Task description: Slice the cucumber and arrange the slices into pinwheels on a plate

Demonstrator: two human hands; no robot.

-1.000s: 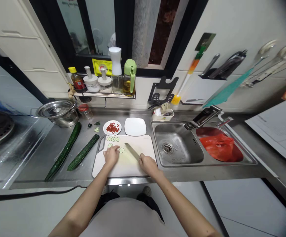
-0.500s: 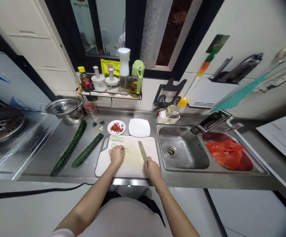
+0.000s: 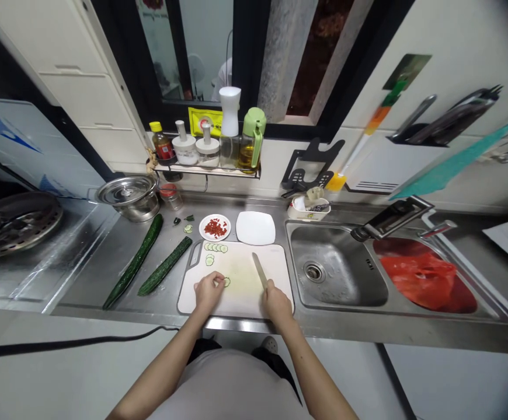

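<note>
A white cutting board (image 3: 245,291) lies on the steel counter in front of me. My left hand (image 3: 207,293) rests on its near left part, fingers curled at a cucumber slice (image 3: 226,282) by the fingertips. My right hand (image 3: 277,303) grips the handle of a knife (image 3: 260,270), whose blade points away over the board's right half. A row of cucumber slices (image 3: 216,248) lies along the board's far left edge, with one more slice (image 3: 209,261) just below.
Two long cucumbers (image 3: 136,259) (image 3: 165,273) lie left of the board. Behind it stand a plate of chopped red chilli (image 3: 214,227) and a white square plate (image 3: 256,227). A steel sink (image 3: 333,268) and a red bag (image 3: 420,274) are on the right, a lidded pot (image 3: 128,195) at back left.
My left hand slid toward me on the board, bringing one slice with it. The knife blade swung from a diagonal to pointing straight away. The view shifted left.
</note>
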